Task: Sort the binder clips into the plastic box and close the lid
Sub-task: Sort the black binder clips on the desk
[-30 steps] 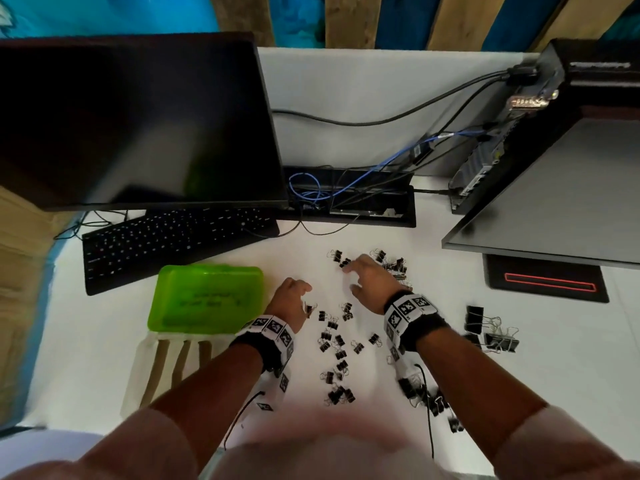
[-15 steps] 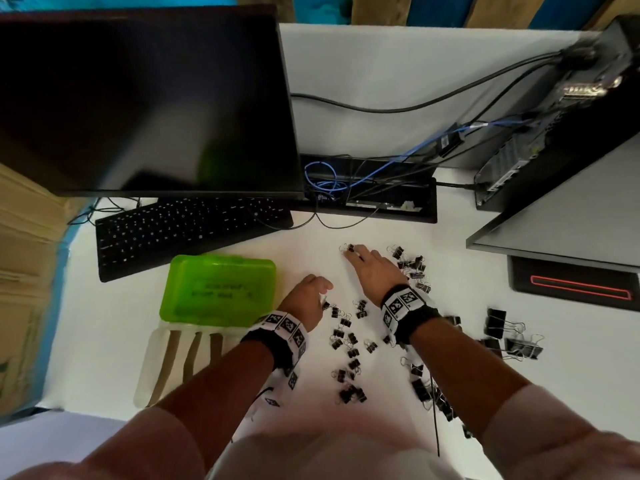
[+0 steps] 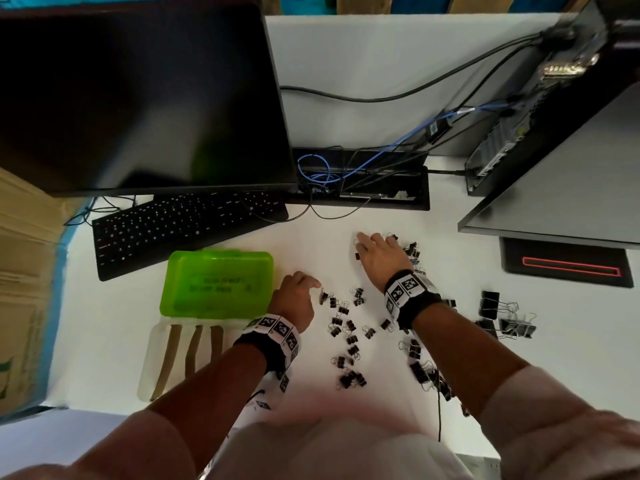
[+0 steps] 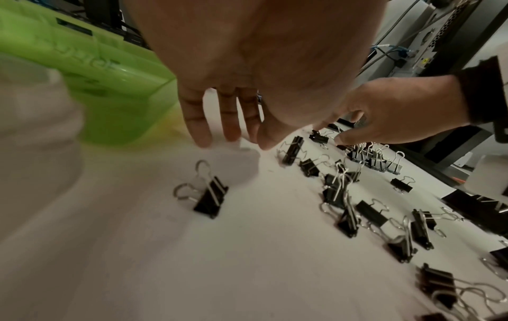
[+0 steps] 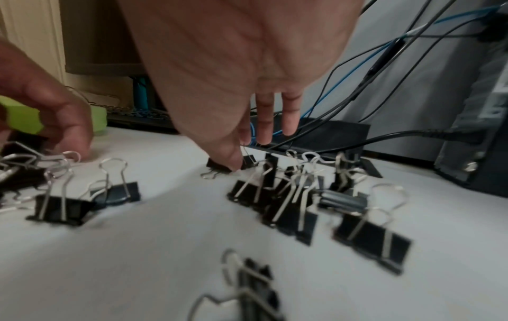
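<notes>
White desk (image 3: 398, 109) fills most of the head view, with a dark monitor (image 3: 138, 91) at upper left, a black keyboard (image 3: 180, 226) below it and a grey tower (image 3: 540, 109) with trailing cables at upper right. Left of centre sits the plastic box (image 3: 218, 282) — lime green, its lid already down, a clear ribbed tray (image 3: 180, 358) just below it. None of the clips can be seen inside it.

Binder clips (image 3: 346, 330) lie scattered across the middle of the frame, a second bunch (image 3: 414, 252) beside the upper hand and a few larger ones (image 3: 505, 317) at mid right, all on the desk.

Compared with a second ago, the right hand (image 3: 382, 254) has pushed further up the frame; its fingers are loosely spread and its thumb tip now presses down on one small clip (image 5: 219, 168) at the top of the scatter. Whether that clip is pinched or merely touched I cannot tell. The left hand (image 3: 294, 296) has barely shifted; it hovers just right of the box with fingers relaxed and pointing down, holding nothing, beside a lone clip (image 4: 210, 196).

Judging from this, gathering has only begun — the box will probably need opening before any clip goes in.
</notes>
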{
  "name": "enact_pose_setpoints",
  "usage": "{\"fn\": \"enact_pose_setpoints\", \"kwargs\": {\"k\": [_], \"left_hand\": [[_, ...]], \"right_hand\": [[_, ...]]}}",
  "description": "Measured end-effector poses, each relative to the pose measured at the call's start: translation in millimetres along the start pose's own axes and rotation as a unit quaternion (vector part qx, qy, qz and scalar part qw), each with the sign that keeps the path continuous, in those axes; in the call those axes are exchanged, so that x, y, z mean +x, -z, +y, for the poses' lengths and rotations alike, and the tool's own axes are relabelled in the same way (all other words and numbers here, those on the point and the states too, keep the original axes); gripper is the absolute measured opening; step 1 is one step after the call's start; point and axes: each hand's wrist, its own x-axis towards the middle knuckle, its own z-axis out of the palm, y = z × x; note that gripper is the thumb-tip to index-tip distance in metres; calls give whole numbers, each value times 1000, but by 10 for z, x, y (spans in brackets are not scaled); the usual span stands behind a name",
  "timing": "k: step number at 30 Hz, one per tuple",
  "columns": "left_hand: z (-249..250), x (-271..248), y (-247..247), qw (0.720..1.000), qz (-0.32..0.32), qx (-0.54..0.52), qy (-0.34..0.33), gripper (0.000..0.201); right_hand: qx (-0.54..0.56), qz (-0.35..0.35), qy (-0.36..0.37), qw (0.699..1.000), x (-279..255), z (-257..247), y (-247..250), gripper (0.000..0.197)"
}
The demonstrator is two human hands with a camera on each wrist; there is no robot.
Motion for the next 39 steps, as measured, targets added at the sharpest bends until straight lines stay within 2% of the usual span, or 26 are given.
{"fn": "enact_pose_setpoints", "kwargs": {"k": [4,8,11,14,17,19,21,24,26,29,33,36,39], "left_hand": [[11,-30,-34,998,-17,-62,1,42],[42,-111,-54,995,-37,-90,-21,39],[46,-203,-77,995,-43,-76,-44,35],[39,-289,-114,994,-52,-69,-68,32],[33,-390,-139,992,-62,-70,-80,32],[14,-454,-138,992,-63,-66,-82,37],[-18,-523,-101,995,-57,-26,-80,50],[-83,-604,-34,994,14,76,-73,71],[-107,-645,-1,994,34,94,-49,78],[-109,-689,-10,998,-9,55,1,81],[-79,-747,-79,998,-28,-41,27,81],[-48,-777,-102,995,-34,-95,16,82],[-44,-788,-102,990,-16,-137,-8,83]], "right_hand": [[-2,16,-35,999,-215,125,63,36],[29,63,-17,997,-550,79,-42,32],[55,21,-8,998,-828,-4,-163,38],[43,-56,-28,997,-996,-94,-232,45],[55,-98,-51,992,-1030,-213,-261,47],[82,-105,-56,990,-1028,-295,-284,46],[109,-102,-47,988,-1034,-395,-317,46],[162,-94,-16,982,-1044,-542,-371,43],[205,-95,-9,974,-1038,-583,-396,39],[242,-51,-27,969,-1035,-558,-404,38],[172,28,-103,979,-1022,-415,-340,53],[164,0,-160,973,-1004,-327,-322,58],[220,-40,-178,958,-991,-306,-355,58]]}}
